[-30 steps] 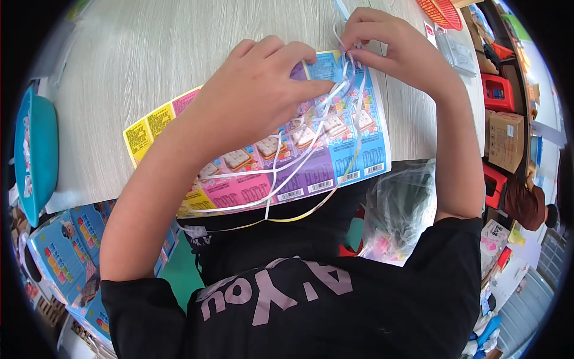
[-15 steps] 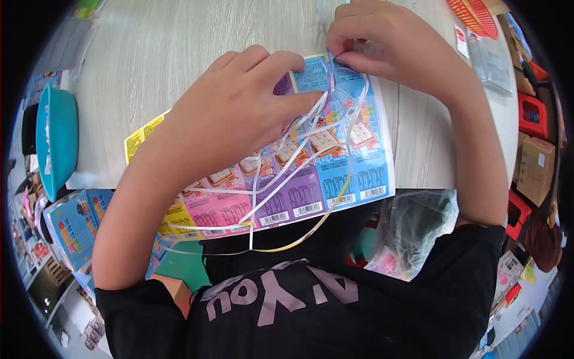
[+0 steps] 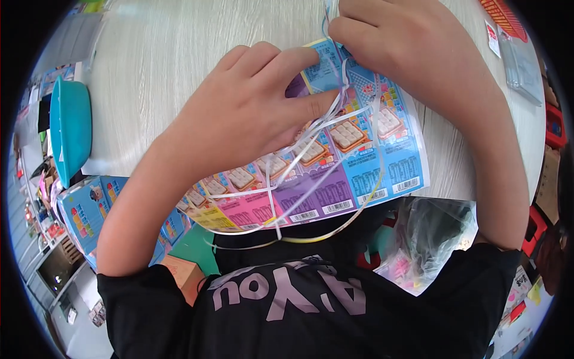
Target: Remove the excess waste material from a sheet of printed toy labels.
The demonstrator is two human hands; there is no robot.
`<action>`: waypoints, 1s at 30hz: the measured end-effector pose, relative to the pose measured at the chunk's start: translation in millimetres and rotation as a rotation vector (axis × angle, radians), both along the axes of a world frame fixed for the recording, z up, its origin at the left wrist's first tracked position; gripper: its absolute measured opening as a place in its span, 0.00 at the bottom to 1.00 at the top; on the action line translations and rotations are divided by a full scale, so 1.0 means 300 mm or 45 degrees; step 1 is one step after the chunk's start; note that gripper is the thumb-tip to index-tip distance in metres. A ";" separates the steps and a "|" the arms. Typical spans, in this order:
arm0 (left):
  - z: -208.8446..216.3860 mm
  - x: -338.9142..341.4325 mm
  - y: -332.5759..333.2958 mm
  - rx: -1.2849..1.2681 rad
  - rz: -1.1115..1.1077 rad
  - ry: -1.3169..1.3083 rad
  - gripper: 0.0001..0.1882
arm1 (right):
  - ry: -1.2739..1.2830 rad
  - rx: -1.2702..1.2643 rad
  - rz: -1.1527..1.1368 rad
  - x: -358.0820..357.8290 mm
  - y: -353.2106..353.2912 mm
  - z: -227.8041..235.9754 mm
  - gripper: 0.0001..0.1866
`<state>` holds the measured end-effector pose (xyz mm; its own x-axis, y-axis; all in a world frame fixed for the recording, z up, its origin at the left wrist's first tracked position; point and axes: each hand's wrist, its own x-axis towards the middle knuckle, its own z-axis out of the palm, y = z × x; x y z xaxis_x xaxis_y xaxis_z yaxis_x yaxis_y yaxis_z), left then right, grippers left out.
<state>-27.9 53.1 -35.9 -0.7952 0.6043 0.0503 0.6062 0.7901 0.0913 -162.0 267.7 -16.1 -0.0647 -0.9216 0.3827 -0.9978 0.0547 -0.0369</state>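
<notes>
Strips (image 3: pixel 375 119): look light, limp, slippery; best pinched at far crossing. Lie over sheet (image 3: pixel 359 164), desk's (image 3: pixel 161 72) near edge. Left hand (image 3: pixel 257 102): thumb, forefinger apart, at strips. Right hand (image 3: pixel 406 36): fingers curled, far end; grip hidden, can't tell.

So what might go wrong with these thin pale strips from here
Tangling: the pale strips cross loosely over the printed sheet, so pulling one might knot others.
Snagging: one loop hangs past the sheet's lower edge over the black clothing, where it could catch.
Slipping: the left hand has its thumb at the gathered strips; if it shifts, they may spread apart.
</notes>
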 end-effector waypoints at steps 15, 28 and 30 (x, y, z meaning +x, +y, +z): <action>-0.039 0.004 -0.004 0.364 0.018 0.055 0.22 | -0.214 0.194 -0.185 0.017 0.013 0.082 0.10; -0.033 -0.021 -0.017 0.506 0.069 -0.109 0.22 | -0.559 0.160 -0.205 -0.062 0.091 -0.018 0.12; -0.030 -0.022 -0.013 0.492 0.063 -0.105 0.22 | -0.574 0.214 -0.093 -0.078 0.111 -0.010 0.12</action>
<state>-34.5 49.0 -44.8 -0.8338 0.5143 0.2010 0.5464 0.7162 0.4342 -185.3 301.0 -19.1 -0.2570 -0.9550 0.1478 -0.8776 0.1666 -0.4495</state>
